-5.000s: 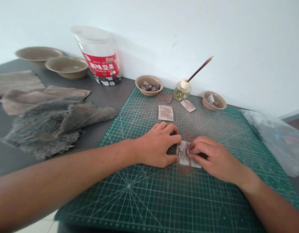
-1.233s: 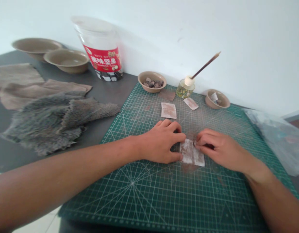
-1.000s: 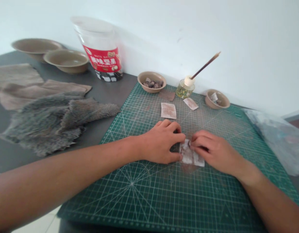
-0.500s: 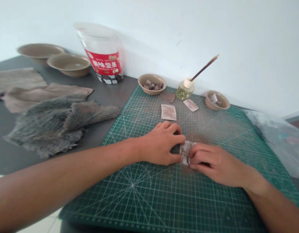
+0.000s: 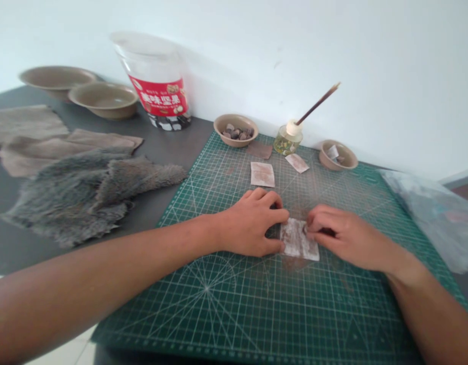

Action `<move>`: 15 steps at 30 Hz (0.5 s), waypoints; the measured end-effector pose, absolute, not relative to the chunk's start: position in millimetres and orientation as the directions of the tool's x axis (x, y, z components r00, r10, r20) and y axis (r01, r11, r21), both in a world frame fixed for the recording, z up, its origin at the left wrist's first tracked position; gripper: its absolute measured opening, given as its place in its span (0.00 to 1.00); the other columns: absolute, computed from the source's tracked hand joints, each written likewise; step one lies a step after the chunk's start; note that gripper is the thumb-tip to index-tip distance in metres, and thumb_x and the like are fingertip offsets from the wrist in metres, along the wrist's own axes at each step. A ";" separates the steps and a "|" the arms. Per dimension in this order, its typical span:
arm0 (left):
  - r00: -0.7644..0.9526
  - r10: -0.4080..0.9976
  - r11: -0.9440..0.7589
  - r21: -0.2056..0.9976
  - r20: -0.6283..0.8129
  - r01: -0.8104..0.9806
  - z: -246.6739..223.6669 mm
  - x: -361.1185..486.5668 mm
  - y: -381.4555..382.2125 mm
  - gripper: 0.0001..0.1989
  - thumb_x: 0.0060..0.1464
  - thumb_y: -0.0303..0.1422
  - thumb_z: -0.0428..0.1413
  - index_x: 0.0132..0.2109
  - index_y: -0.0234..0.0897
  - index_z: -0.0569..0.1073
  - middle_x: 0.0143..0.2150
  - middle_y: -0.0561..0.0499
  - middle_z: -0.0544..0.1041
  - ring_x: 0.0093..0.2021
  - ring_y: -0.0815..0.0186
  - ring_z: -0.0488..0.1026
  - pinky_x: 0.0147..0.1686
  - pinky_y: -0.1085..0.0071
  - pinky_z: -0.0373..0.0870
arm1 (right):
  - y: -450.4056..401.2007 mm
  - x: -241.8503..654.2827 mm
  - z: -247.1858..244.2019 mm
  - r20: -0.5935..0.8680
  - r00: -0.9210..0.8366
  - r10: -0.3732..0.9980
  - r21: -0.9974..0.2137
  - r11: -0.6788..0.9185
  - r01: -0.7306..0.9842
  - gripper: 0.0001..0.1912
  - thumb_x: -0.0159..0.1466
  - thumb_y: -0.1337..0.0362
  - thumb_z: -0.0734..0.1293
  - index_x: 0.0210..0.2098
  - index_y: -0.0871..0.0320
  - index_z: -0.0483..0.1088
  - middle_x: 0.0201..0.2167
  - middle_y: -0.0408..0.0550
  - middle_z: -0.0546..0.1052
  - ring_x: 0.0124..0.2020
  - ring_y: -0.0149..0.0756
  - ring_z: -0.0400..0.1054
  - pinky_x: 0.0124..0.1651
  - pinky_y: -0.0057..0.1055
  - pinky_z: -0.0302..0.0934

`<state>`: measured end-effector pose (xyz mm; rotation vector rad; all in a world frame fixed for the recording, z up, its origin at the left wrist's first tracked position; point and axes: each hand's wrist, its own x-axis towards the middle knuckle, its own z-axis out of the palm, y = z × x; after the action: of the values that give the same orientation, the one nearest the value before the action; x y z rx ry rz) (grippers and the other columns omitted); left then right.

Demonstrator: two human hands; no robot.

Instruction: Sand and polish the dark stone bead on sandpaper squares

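Note:
A square of sandpaper [image 5: 300, 239], whitish and smeared with brown dust, lies flat on the green cutting mat [image 5: 234, 314]. At its left edge, my left hand [image 5: 257, 223] pins it down with thumb and forefinger at two corners. My right hand [image 5: 338, 235] is closed in a pinch over the sheet's upper right part. Whatever sits between those fingertips is hidden. Beyond my hands lie a second sandpaper square [image 5: 262, 174], a smaller piece [image 5: 297, 163] and a brown piece [image 5: 259, 150].
Along the wall stand a bowl [image 5: 219, 133] of brown lumps, a glass jar [image 5: 287, 142] with a brush [image 5: 317, 104], and another small bowl [image 5: 328, 163]. Leftward are a plastic tub [image 5: 158, 96], two bowls [image 5: 105, 101] and grey cloths [image 5: 78, 192]. A plastic bag [image 5: 424, 218] lies right.
My right hand has shifted up and to the right over the sandpaper, uncovering more of the sheet. My left hand stays at its left edge.

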<state>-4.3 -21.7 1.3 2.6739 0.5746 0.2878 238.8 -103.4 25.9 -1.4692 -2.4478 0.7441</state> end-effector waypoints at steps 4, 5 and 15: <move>0.898 0.423 -0.844 0.412 0.117 0.344 1.5 -4.2 -21.8 0.18 0.55 0.46 0.61 0.49 0.43 0.74 0.56 0.46 0.67 0.56 0.50 0.64 0.57 0.50 0.62 | -103.3 238.4 25.2 -0.078 -0.567 0.820 -0.566 0.432 0.702 0.06 0.71 0.67 0.64 0.37 0.55 0.71 0.39 0.45 0.74 0.40 0.34 0.70 0.44 0.33 0.64; 0.898 0.424 -0.845 0.408 0.120 0.345 1.5 -4.1 -21.9 0.18 0.55 0.46 0.61 0.49 0.43 0.74 0.56 0.46 0.67 0.55 0.50 0.64 0.57 0.50 0.62 | -102.4 239.2 24.8 -0.041 -0.516 0.856 -0.534 0.417 0.735 0.06 0.71 0.67 0.64 0.37 0.55 0.71 0.40 0.46 0.74 0.41 0.35 0.70 0.44 0.34 0.64; 0.895 0.427 -0.849 0.399 0.128 0.347 0.5 -4.2 -21.7 0.19 0.55 0.47 0.61 0.50 0.44 0.74 0.57 0.46 0.67 0.55 0.51 0.64 0.57 0.51 0.61 | -99.3 238.9 23.0 0.029 -0.479 0.878 -0.470 0.435 0.768 0.07 0.70 0.69 0.63 0.38 0.55 0.72 0.42 0.47 0.76 0.42 0.37 0.71 0.46 0.35 0.64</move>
<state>-4.2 -21.7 0.5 2.6914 0.5704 0.2999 238.9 -99.3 23.0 -1.4250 -2.4206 0.5829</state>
